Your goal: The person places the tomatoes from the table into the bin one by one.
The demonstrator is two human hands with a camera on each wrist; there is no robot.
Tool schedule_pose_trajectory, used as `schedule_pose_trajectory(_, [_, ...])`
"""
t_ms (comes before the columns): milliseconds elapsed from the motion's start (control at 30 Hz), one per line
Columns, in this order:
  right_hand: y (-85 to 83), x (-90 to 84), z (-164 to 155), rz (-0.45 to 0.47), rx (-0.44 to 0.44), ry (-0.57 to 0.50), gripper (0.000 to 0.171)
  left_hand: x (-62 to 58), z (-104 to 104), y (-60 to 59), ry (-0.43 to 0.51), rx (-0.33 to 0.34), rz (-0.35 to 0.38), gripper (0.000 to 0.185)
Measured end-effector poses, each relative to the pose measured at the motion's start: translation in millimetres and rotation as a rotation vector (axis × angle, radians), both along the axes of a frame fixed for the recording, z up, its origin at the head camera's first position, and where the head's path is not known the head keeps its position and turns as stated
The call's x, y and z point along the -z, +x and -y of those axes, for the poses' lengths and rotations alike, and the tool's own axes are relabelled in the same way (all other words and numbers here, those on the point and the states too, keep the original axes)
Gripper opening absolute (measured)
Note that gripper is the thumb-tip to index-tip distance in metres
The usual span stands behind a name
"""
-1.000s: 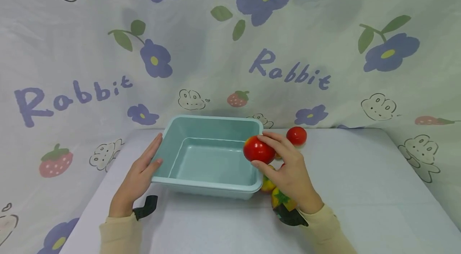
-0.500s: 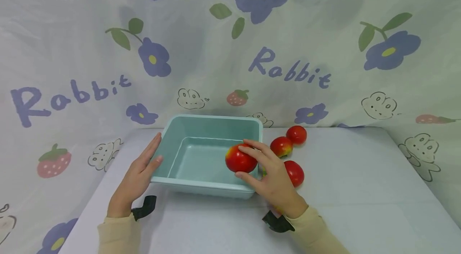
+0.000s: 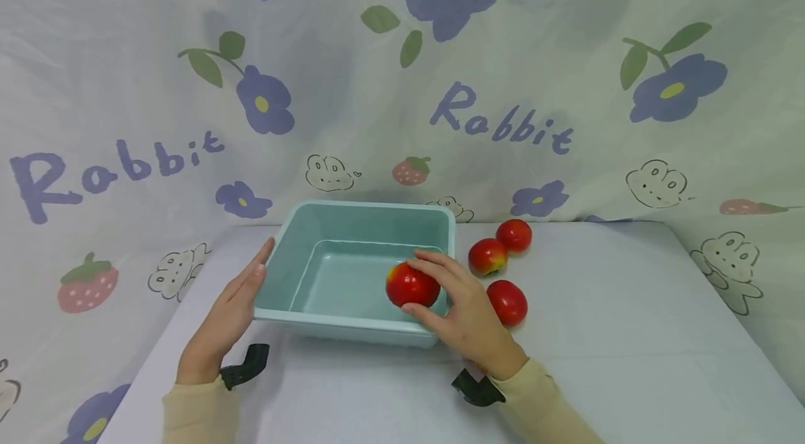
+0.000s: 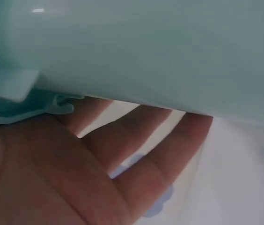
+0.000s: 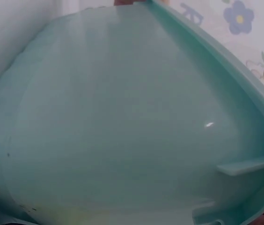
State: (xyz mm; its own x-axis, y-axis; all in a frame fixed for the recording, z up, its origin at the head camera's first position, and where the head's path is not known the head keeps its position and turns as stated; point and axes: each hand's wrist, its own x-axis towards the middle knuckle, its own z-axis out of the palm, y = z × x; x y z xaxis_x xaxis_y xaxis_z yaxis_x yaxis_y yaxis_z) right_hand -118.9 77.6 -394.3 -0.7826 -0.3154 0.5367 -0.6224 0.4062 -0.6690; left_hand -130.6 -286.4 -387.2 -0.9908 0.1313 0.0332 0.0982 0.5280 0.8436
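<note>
A light teal plastic tub (image 3: 295, 269) stands on the table in the head view. My right hand (image 3: 462, 304) holds a red tomato (image 3: 411, 285) low inside the tub at its right side, fingers curled round it. With straight fingers, my left hand (image 3: 229, 314) lies flat against the tub's left outer wall. The left wrist view has that palm (image 4: 76, 173) under the tub's wall (image 4: 146, 51). Only the tub's outer wall (image 5: 122, 126) fills the right wrist view.
Three more red tomatoes lie on the table right of the tub: one (image 3: 506, 302) near my right hand, two (image 3: 487, 255) (image 3: 513, 234) farther back. A flower-and-rabbit printed cloth (image 3: 402, 80) hangs behind the pale table (image 3: 629, 332).
My right hand has carried the tomato from above the tub's right rim leftward and down into the tub. The left hand has stayed against the tub's left wall.
</note>
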Motion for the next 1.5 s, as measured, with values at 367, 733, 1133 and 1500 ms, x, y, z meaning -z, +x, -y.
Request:
schedule_pose_trajectory(367, [-2.3,-0.3,-3,-0.017,0.012,0.022,0.059,-3.7,-2,0.7,-0.029,-0.028,0.047,0.055])
schedule_pose_trajectory(733, [-17.9,-1.7,-29,-0.035,0.072,-0.056,0.056,-3.7,-2,1.1,-0.059,-0.033,0.048,0.056])
schedule_pose_trajectory(1133, [-38.9,-2.8,-75,-0.037,0.242,-0.059,0.056,-1.7,-2,-0.3,-0.047,-0.020,0.054,0.056])
schedule_pose_trajectory(1500, [-54.3,6.0,-101,-0.030,0.304,-0.035,0.055,-1.2,-1,-0.1,-0.033,-0.015,0.050,0.056])
